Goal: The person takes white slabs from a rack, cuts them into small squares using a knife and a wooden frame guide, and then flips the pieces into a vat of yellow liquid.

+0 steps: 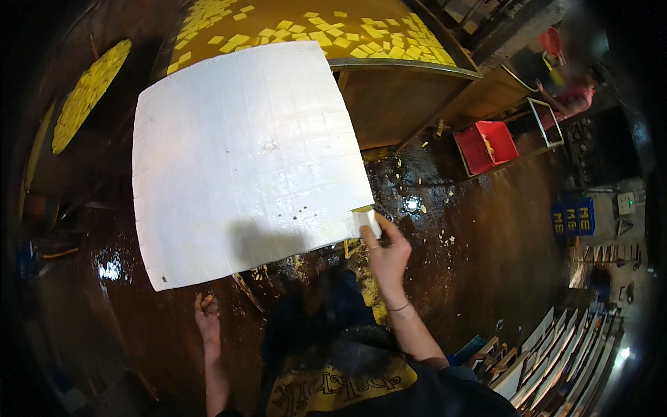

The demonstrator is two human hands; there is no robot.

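A large, wet white slab [239, 156], which looks like tofu, spreads in front of me, with faint straight cut lines and notches along its left edge. At its near right corner, my right hand [390, 255] pinches a small white block [367, 225] between thumb and fingers. A yellowish strip shows just above that block. Below the slab's near left edge hovers my left hand [208, 315], apart from the slab, fingers loosely bent and nothing visible in them. What supports the slab is mostly hidden beneath it.
Beyond the slab, a vat [396, 63] holds yellow liquid and floating yellow squares. A round tray of yellow pieces [91, 99] stands left. On the right are a red crate [487, 147], a person [570, 99], blue crates [573, 216] and stacked boards [563, 359]. The floor [458, 250] is wet.
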